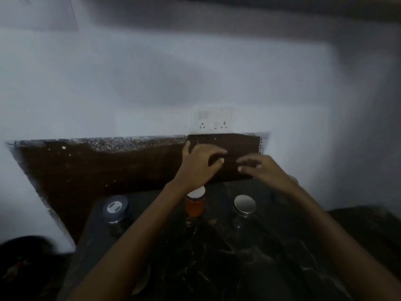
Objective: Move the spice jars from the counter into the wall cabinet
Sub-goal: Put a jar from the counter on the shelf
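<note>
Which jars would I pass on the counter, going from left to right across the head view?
jar with a dark lid → orange jar with a white lid, partly under the left wrist → jar with a silver lid

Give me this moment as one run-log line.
left hand: empty, open | right hand: empty, open | on counter: dark-lid jar, orange jar, silver-lid jar | jars held: none

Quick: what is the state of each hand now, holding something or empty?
Left hand: open, holds nothing.
Right hand: open, holds nothing.
</note>
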A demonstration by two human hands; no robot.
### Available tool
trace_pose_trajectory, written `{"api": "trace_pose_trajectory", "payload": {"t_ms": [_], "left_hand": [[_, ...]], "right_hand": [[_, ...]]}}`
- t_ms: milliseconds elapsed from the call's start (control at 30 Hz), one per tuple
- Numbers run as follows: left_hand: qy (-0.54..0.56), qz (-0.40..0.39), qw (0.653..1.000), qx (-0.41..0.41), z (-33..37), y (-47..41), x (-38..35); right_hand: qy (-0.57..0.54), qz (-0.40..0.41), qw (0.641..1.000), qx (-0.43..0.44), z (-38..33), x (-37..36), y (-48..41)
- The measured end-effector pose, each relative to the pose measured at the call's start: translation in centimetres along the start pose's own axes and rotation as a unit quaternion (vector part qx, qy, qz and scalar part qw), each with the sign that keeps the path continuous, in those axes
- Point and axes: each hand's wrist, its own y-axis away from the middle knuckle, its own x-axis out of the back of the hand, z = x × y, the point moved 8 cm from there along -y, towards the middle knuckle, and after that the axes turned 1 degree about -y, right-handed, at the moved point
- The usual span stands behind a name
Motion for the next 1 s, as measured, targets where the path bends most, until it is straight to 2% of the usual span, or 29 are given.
{"api": "trace_pose_trajectory", "payload": {"t_ms": [200,333,467,600,1000], "left_hand": [[0.076,-0.142,0.983,0.086,-1.7,3.8,-11.8],[0.112,-0.220,0.958,0.145,-1.8,6.2,-17.3],[0.121,-0.230,0.945,0.201,-2.3,7.5,-19.8],[0.133,-0.221,0.935,0.241,-2.8,8.0,-20.5],[0.180,-0.168,0.916,0.319,-3.1,10.2,-20.7]], "right_hand": [[-0.045,-0.019,0.992,-0.116,12.8,-2.8,2.0],[-0.009,-0.033,0.992,-0.119,17.5,-4.3,2.0],[0.001,-0.058,0.989,-0.138,20.9,-6.0,1.2],[-0.093,-0.071,0.982,-0.150,22.5,-7.6,0.7],[-0.167,-0.037,0.970,-0.173,23.0,-6.3,0.9]]}}
